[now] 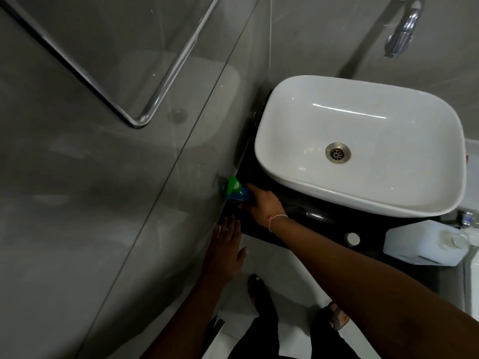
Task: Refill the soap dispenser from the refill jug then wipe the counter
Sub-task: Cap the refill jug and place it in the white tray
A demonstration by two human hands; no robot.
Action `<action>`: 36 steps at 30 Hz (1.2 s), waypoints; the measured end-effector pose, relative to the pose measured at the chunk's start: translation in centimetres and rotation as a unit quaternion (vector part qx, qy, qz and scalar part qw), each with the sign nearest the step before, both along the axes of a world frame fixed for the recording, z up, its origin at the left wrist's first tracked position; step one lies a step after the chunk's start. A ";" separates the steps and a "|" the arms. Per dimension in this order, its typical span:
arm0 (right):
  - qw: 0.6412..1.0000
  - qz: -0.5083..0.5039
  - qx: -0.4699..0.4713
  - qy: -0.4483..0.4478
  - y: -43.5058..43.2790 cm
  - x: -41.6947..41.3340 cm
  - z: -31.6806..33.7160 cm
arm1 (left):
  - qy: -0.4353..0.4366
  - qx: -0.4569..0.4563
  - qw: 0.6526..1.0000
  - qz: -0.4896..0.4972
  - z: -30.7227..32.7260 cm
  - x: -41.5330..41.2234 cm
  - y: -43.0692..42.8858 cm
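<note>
A blue soap dispenser [239,194] with a green pump head stands at the left end of the black counter [311,221], against the grey wall. My right hand [261,203] is wrapped around its body. My left hand [228,244] hovers just below the counter's front corner, fingers spread, holding nothing. A white refill jug [425,242] lies on the counter's right end, and its round white cap [352,239] sits loose on the counter to its left.
A white vessel basin [363,141] fills most of the counter, with a chrome tap [404,29] above it. A glossy grey tiled wall [103,177] bounds the left. My feet in sandals stand on the white floor below.
</note>
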State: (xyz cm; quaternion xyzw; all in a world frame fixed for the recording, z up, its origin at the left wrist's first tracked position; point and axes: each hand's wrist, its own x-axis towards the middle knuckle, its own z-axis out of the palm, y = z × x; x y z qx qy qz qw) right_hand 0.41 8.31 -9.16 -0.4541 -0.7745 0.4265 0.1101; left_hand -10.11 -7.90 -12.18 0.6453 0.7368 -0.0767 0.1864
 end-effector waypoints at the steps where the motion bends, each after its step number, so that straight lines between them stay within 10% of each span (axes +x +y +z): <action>1: 1.000 0.000 0.000 0.002 0.0 -0.2 -0.1 | 0.001 0.000 1.000 -0.001 0.0 0.0 -0.1; 15: 0.958 -0.268 -0.036 0.092 -10.0 17.6 0.6 | -0.058 0.023 0.994 -0.089 2.9 5.8 1.8; 23: 0.813 -0.570 -0.060 0.104 -13.2 29.7 1.5 | -0.098 0.064 0.980 -0.158 5.7 17.8 9.3; 36: 0.927 -0.344 -0.080 0.131 -4.4 36.3 2.1 | -0.123 0.063 0.978 -0.158 9.2 23.1 12.1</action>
